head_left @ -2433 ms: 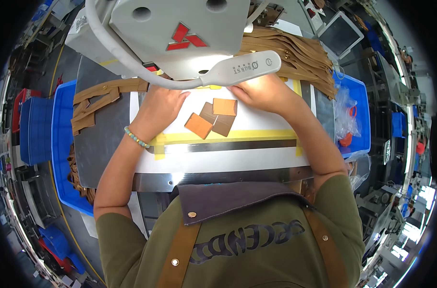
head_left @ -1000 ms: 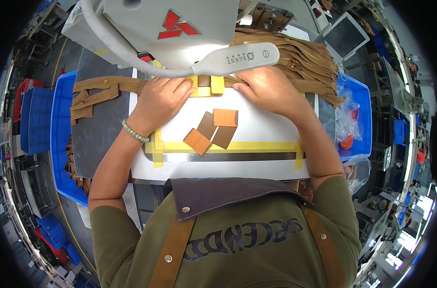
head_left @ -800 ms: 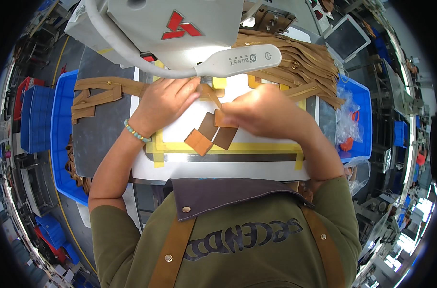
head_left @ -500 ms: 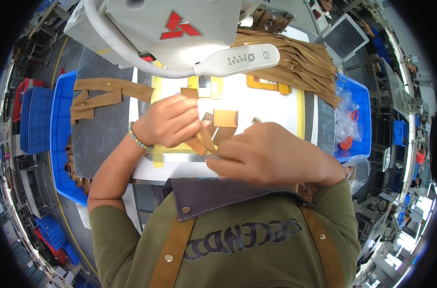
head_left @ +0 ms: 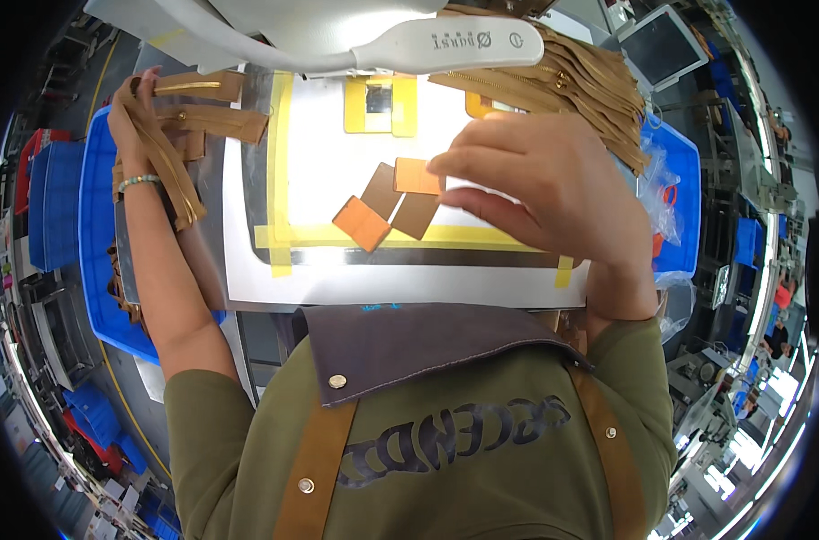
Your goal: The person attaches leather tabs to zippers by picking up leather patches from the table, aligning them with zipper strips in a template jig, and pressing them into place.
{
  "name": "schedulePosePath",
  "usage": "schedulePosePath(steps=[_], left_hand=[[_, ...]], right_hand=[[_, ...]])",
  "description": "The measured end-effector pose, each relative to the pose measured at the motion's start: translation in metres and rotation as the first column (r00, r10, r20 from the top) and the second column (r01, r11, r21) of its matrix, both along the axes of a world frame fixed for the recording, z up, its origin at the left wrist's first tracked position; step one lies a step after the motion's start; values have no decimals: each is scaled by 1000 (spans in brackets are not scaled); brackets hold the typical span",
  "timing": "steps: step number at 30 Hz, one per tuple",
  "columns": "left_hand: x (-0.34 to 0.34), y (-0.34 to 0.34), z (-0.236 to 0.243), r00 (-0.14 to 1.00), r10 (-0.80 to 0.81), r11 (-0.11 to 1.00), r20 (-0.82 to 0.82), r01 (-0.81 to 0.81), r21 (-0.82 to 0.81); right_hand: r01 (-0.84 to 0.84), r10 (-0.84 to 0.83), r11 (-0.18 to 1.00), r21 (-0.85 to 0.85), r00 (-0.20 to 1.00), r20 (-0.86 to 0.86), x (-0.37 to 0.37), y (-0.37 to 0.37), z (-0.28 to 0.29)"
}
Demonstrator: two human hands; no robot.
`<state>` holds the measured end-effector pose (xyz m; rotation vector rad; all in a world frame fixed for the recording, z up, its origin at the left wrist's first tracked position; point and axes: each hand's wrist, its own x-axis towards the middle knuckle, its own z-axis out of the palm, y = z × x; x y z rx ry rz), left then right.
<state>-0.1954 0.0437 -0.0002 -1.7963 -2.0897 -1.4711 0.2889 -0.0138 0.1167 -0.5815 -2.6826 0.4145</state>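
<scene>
At the far left of the work surface, my left hand (head_left: 126, 121) grips a brown zipper strip (head_left: 180, 193) that dangles over my wrist, beside more brown strips (head_left: 229, 124). My right hand (head_left: 544, 189) is raised over the right of the white board (head_left: 319, 283), thumb and fingers apart, empty. Near its fingertips lie two orange squares (head_left: 360, 222) on dark brown pieces (head_left: 414, 218). Behind them is a yellow fixture (head_left: 355, 108). A pile of brown zipper strips (head_left: 580, 90) sits at the back right.
A grey machine head with a pale paddle-shaped part (head_left: 445, 49) overhangs the back of the board. Blue bins stand left (head_left: 94, 225) and right (head_left: 688, 175), the right one holding clear bags. A screen (head_left: 661, 49) is at the back right. Small figures of people (head_left: 777, 337) show at the far right.
My left hand has carried a zipper strip from the middle to the upper left. My right hand has let go of the strip and risen rightward.
</scene>
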Motion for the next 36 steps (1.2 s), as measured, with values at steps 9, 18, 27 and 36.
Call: schedulePosePath(steps=[9, 18, 27, 36], left_hand=[[-114, 15, -53, 344, 203, 965, 917, -231, -127], [-146, 0, -72, 139, 980, 197, -141, -754, 627], [117, -53, 51, 792, -205, 668, -575, 542, 510], [221, -70, 17, 687, -679, 688, 260, 719, -100]], right_hand=[[58, -60, 998, 19, 975, 215, -4, 9, -32], [16, -53, 986, 164, 974, 220, -29, 1, -61], [112, -126, 988, 110, 983, 130, -25, 16, -55], [161, -344, 586, -794, 937, -65, -13, 38, -46]])
